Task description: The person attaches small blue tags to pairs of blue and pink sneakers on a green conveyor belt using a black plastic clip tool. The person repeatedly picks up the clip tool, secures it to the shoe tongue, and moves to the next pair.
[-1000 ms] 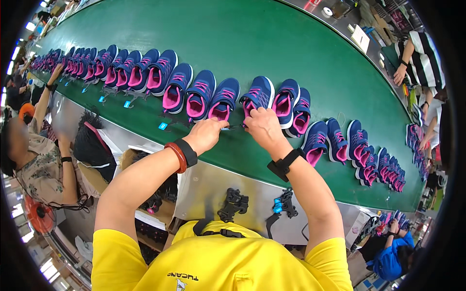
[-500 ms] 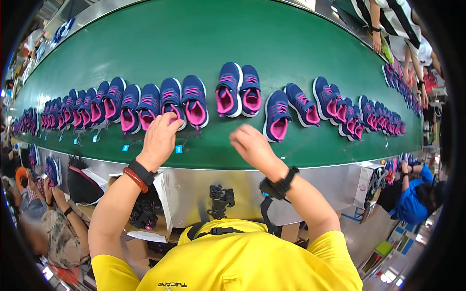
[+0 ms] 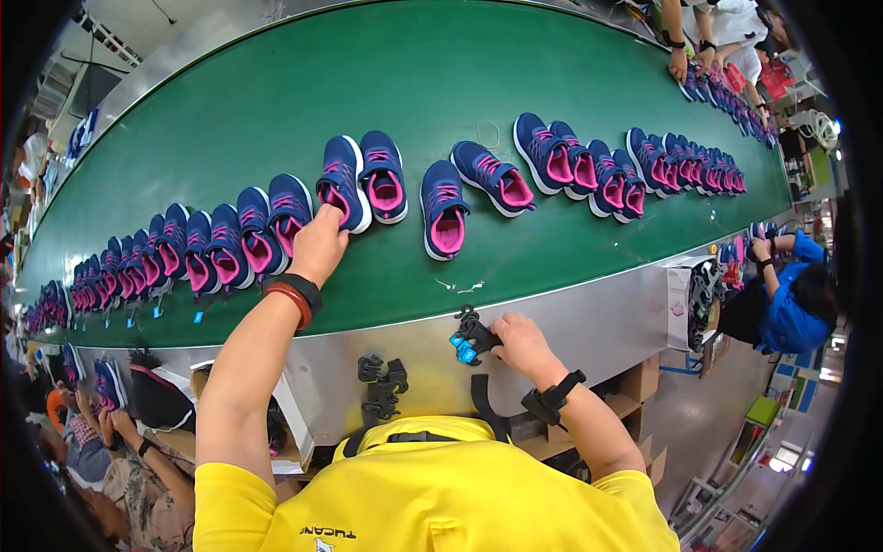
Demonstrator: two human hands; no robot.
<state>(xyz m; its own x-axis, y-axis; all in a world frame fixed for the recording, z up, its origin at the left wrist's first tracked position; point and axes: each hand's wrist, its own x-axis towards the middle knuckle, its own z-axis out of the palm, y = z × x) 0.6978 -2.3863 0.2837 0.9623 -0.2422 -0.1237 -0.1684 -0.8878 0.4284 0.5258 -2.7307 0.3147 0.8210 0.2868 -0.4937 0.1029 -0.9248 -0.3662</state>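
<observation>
My left hand [image 3: 322,244] grips the heel of a navy sneaker [image 3: 342,184] with pink lining and laces, which stands beside its matching sneaker [image 3: 384,178] on the green surface. At the metal edge, the fingers of my right hand [image 3: 524,345] are closed on a bunch of black plastic hangers [image 3: 475,333] with blue tags. More black hangers [image 3: 382,386] lie to the left, just in front of my yellow shirt. A single sneaker [image 3: 445,212] and a tilted one [image 3: 494,178] stand right of the gripped pair.
Sneakers in a row [image 3: 221,248] run left, some with blue tags; further pairs [image 3: 570,166] stretch right. A metal ledge [image 3: 589,317] borders the green surface [image 3: 441,74]. A white box [image 3: 679,308] of black items stands right. Co-workers sit on both sides, and hands work far right.
My left hand has gone from a tagged sneaker to the heel of another. My right hand has come down to the ledge and closed on hangers. The sneakers appear further left in view.
</observation>
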